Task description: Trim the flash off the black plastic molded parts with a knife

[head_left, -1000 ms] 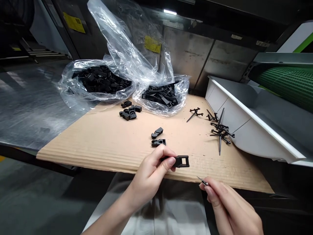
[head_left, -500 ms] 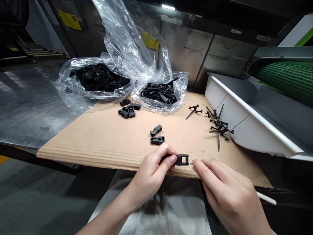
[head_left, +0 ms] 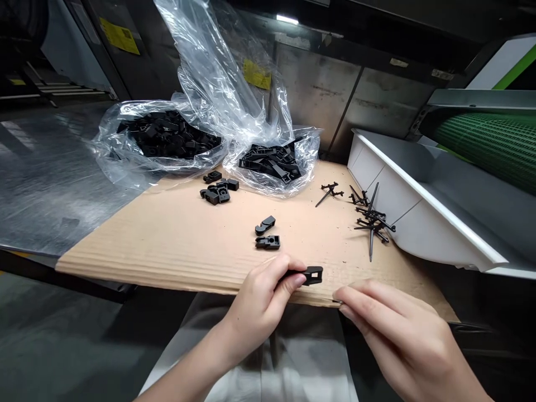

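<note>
My left hand (head_left: 262, 298) pinches a black moulded plastic part (head_left: 312, 274) by one end, just above the front edge of a corrugated cardboard sheet (head_left: 167, 245). My right hand (head_left: 402, 335) rests a little to the right of that part, with its fingers closed on a small metal-tipped craft knife (head_left: 337, 302). Only the knife's tip shows; the fingers hide the rest. Two loose black plastic parts (head_left: 266, 234) lie just beyond my left hand.
Clear plastic bags (head_left: 167, 139) full of black parts stand at the back of the cardboard, with a small heap of black parts (head_left: 218, 191) before them. Black sprue runners (head_left: 372, 220) lie at the right, next to a white plastic tray (head_left: 419, 201). A green ribbed roller (head_left: 486, 145) sits beyond.
My right hand has moved left and lower, and now covers most of the knife. The black part in my left hand has tilted slightly, and the view has shifted a little.
</note>
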`<action>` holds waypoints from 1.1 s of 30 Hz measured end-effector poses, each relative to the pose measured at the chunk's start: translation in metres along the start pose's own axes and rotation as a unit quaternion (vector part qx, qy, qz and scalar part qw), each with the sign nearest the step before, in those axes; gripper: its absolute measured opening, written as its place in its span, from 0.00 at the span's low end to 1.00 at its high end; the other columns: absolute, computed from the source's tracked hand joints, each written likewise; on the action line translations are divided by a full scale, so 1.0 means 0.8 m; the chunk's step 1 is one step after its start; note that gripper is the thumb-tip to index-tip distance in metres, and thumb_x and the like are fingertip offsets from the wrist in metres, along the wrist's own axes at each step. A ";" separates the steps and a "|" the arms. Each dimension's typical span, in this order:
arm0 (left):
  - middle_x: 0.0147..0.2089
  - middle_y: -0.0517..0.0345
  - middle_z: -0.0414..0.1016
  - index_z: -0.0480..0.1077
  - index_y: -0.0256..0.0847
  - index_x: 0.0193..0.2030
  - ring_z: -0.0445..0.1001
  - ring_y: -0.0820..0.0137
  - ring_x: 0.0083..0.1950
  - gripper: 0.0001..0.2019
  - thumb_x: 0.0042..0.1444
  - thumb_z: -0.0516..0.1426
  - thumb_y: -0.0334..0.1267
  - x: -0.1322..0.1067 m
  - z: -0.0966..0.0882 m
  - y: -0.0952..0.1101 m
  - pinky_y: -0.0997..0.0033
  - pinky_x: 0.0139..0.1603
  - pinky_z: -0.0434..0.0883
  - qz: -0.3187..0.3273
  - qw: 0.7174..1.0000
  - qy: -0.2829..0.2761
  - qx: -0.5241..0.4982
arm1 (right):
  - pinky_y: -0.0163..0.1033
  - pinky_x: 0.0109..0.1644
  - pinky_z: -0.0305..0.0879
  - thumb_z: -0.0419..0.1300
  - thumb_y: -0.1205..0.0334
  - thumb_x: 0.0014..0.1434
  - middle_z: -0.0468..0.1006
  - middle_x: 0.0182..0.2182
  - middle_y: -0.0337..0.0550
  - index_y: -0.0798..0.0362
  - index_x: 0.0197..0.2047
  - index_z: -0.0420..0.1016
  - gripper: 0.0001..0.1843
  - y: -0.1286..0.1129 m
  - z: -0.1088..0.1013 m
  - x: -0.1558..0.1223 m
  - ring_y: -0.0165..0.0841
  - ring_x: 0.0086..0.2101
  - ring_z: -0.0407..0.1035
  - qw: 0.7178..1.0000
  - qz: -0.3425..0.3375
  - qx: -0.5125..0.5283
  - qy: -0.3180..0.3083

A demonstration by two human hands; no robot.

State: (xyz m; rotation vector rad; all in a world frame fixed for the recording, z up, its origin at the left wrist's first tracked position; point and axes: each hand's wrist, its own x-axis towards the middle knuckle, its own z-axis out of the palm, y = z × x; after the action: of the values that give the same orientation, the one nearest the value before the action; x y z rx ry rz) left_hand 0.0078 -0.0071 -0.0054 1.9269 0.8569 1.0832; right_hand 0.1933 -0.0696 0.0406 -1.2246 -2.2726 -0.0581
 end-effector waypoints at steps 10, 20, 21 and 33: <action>0.42 0.61 0.73 0.62 0.45 0.47 0.73 0.74 0.41 0.11 0.58 0.52 0.30 -0.005 0.003 -0.005 0.82 0.41 0.67 0.013 1.000 0.000 0.028 | 0.28 0.31 0.68 0.59 0.56 0.53 0.75 0.25 0.38 0.51 0.43 0.74 0.14 -0.006 0.046 -0.006 0.29 0.26 0.71 0.907 0.336 0.238 0.085; 0.34 0.67 0.76 0.69 0.48 0.39 0.74 0.76 0.34 0.08 0.56 0.54 0.31 0.001 -0.003 -0.015 0.87 0.35 0.67 0.060 0.998 -0.028 -0.014 | 0.28 0.26 0.61 0.58 0.59 0.51 0.72 0.19 0.37 0.55 0.30 0.77 0.09 -0.015 0.067 0.012 0.25 0.21 0.64 0.848 0.379 0.357 0.097; 0.33 0.68 0.76 0.69 0.48 0.38 0.74 0.76 0.33 0.07 0.56 0.54 0.31 0.001 -0.002 -0.015 0.87 0.34 0.66 0.050 0.998 -0.024 -0.024 | 0.27 0.28 0.62 0.59 0.61 0.48 0.74 0.21 0.37 0.54 0.31 0.77 0.08 -0.018 0.069 0.009 0.26 0.22 0.66 0.847 0.380 0.354 0.116; 0.34 0.56 0.76 0.73 0.36 0.41 0.74 0.70 0.31 0.11 0.56 0.52 0.37 0.044 -0.061 0.020 0.78 0.30 0.70 -0.036 0.999 -0.009 0.034 | 0.28 0.21 0.60 0.64 0.49 0.43 0.69 0.20 0.37 0.54 0.36 0.78 0.20 -0.007 0.091 -0.012 0.25 0.18 0.61 0.780 0.471 0.390 0.137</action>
State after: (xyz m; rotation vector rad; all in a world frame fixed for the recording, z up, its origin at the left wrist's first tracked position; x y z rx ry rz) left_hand -0.0177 0.0276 0.0390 1.9426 0.9569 1.0031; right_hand 0.1607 -0.0594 -0.0243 -1.5421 -0.9970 0.9131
